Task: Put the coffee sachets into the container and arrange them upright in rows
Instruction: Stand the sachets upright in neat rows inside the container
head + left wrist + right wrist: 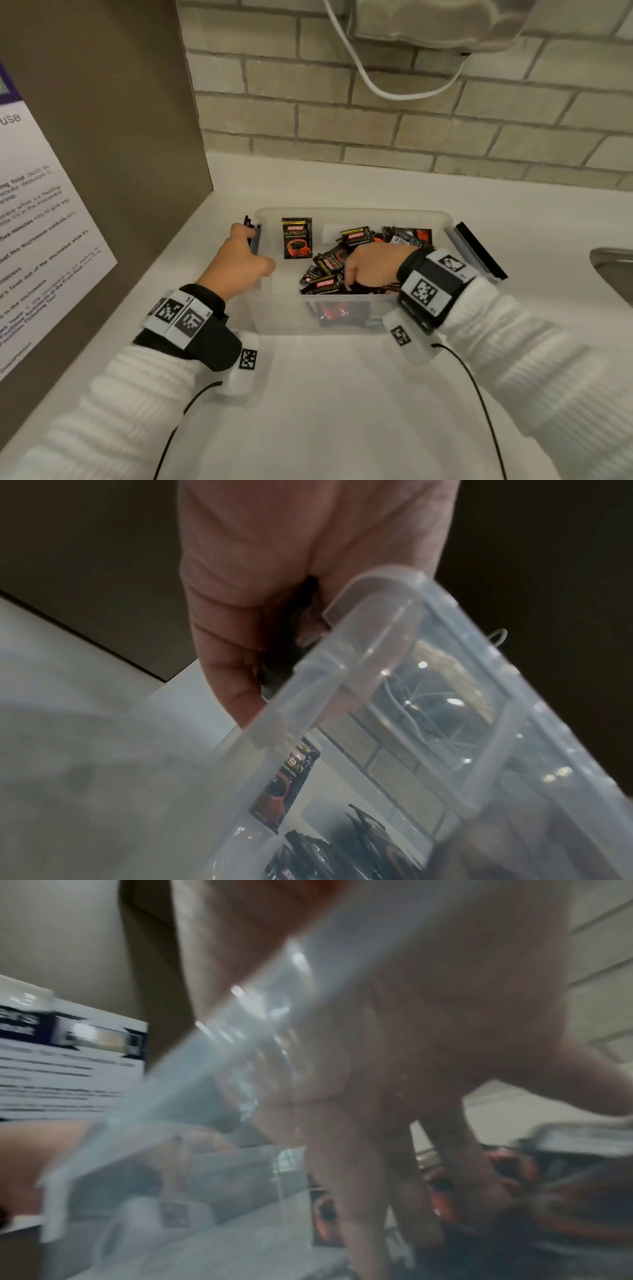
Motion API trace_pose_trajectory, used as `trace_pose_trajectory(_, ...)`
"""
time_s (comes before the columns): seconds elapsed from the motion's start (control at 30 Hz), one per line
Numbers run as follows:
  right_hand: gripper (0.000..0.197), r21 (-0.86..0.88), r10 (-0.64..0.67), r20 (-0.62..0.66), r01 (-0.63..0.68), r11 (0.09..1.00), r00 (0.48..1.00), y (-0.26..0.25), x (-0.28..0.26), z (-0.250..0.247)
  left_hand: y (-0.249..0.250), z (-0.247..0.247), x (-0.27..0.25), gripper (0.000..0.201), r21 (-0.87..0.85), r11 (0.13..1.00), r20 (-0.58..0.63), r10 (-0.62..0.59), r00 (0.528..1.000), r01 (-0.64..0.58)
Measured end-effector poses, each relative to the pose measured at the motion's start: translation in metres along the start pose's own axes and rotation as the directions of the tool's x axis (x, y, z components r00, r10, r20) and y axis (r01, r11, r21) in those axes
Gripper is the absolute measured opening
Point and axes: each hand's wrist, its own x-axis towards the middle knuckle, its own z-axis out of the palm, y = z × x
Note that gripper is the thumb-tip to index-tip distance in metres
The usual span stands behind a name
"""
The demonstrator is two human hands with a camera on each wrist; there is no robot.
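A clear plastic container [349, 213] stands on the white counter [342, 394]. One black-and-red coffee sachet [296, 238] stands upright against its far wall at the left. Several more sachets [329, 270] lie in a loose heap in the middle and right of the box. My left hand [239, 260] grips the container's left rim, fingers curled over the latch and thumb inside; the left wrist view shows this hand [246, 588] on the rim [377, 647] above the upright sachet [284, 785]. My right hand [370, 267] reaches down into the heap. In the blurred right wrist view its fingers [359, 1191] point down at the sachets [514, 1199], thumb spread aside.
A brown panel [102, 137] with a printed notice [41, 222] rises at the left. Behind the counter runs a brick wall [376, 120] with a white cable [376, 85] hanging down. A metal sink edge [613, 270] shows at the right. The container's right latch [479, 250] sticks out.
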Motion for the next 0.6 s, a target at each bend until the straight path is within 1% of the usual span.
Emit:
trace_pose_trajectory(0.07, 0.038, 0.032, -0.064, -0.122, 0.068, 0.997, 0.99, -0.012, 0.012, -0.003, 0.0, 0.0, 0.0, 0.062, 0.015, 1.0, 0.001, -0.003, 1.0, 0.003)
trace_pose_trajectory(0.1, 0.04, 0.064, -0.114, -0.146, 0.125, 0.99, 0.983, -0.018, 0.019, -0.003, 0.0, 0.0, 0.0, 0.063, 0.022, 1.0, 0.002, -0.004, 1.0, 0.004)
trace_pose_trajectory(0.13, 0.042, 0.089, -0.163, -0.117, 0.173, 0.981, 0.98, -0.026, 0.025, -0.003, 0.001, 0.0, 0.0, 0.063, 0.03, 1.0, -0.001, -0.001, 1.0, 0.001)
trace_pose_trajectory(0.17, 0.042, 0.076, -0.21, -0.045, 0.213, 0.974, 0.977, -0.032, 0.03, -0.003, 0.001, 0.0, 0.0, 0.064, 0.043, 0.999, -0.004, 0.0, 1.0, 0.0)
trace_pose_trajectory(0.2, 0.042, 0.035, -0.226, 0.057, 0.225, 0.974, 0.972, -0.037, 0.035, -0.004, 0.002, 0.0, -0.001, 0.064, 0.055, 0.998, -0.005, 0.001, 1.0, 0.0)
trace_pose_trajectory(0.27, 0.044, -0.098, -0.177, 0.239, 0.205, 0.974, 0.955, -0.038, 0.04, -0.005, 0.002, -0.001, -0.001, 0.064, 0.061, 0.998, 0.003, -0.003, 1.0, 0.003)
trace_pose_trajectory(0.33, 0.043, -0.106, -0.121, 0.336, 0.165, 0.981, 0.934, -0.032, 0.038, -0.004, 0.002, -0.001, -0.001, 0.064, 0.046, 0.999, 0.009, -0.009, 1.0, 0.008)
trace_pose_trajectory(0.37, 0.041, -0.098, -0.116, 0.346, 0.159, 0.982, 0.931, -0.028, 0.034, -0.003, 0.002, -0.001, -0.001, 0.064, 0.04, 0.999, 0.01, -0.01, 1.0, 0.009)
trace_pose_trajectory(0.43, 0.039, -0.099, -0.079, 0.319, 0.117, 0.988, 0.944, -0.021, 0.024, -0.001, 0.002, -0.001, 0.0, 0.064, 0.032, 0.999, 0.01, -0.007, 1.0, 0.007)
trace_pose_trajectory(0.5, 0.043, -0.113, -0.016, 0.283, 0.05, 0.992, 0.959, -0.011, 0.014, 0.003, 0.001, -0.001, 0.001, 0.064, 0.044, 0.999, 0.011, 0.0, 1.0, 0.0)
trace_pose_trajectory(0.57, 0.044, -0.128, 0.0, 0.258, 0.034, 0.991, 0.966, 0.0, 0.006, 0.006, 0.001, -0.001, 0.001, 0.065, 0.066, 0.998, 0.021, 0.004, 1.0, -0.005)
trace_pose_trajectory(0.6, 0.042, -0.107, 0.006, 0.246, 0.021, 0.994, 0.969, 0.005, 0.002, 0.008, 0.002, -0.002, 0.001, 0.065, 0.085, 0.996, 0.032, 0.001, 0.999, -0.004)
